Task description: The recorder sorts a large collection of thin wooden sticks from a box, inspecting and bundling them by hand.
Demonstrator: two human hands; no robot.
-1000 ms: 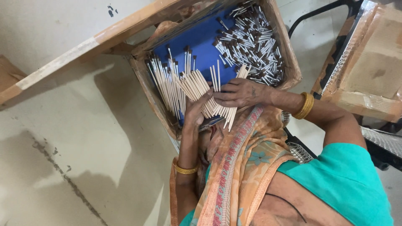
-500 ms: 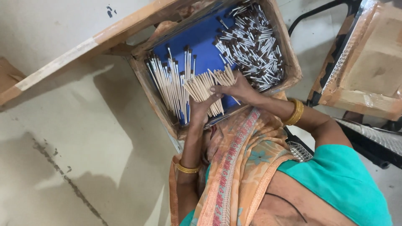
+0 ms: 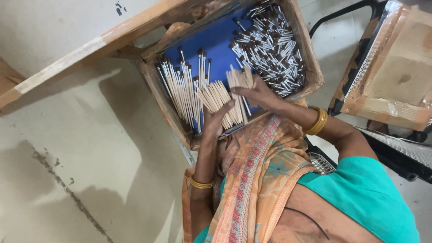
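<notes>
An open cardboard tray [image 3: 164,96] lined in blue rests on my lap. Along its left side lie several pale wooden sticks with dark tips [image 3: 182,87]. A heap of short silver and black pieces [image 3: 274,49] fills its right side. My left hand [image 3: 219,118] grips a fanned bundle of plain wooden sticks [image 3: 216,96] over the tray. Just to the right, my right hand [image 3: 257,94] pinches a smaller bunch of sticks [image 3: 239,78], held upright and slightly apart from the bundle. Gold bangles ring both wrists.
A wooden plank [image 3: 90,47] runs diagonally at the upper left above the stained concrete floor [image 3: 67,157]. At the right a wrapped cardboard package [image 3: 396,76] sits on a black metal frame [image 3: 342,13]. An orange patterned cloth [image 3: 256,180] drapes my front.
Both hands first held one bundle together. My right hand has since drawn a small bunch out and shifted it up and to the right, while the left keeps the rest.
</notes>
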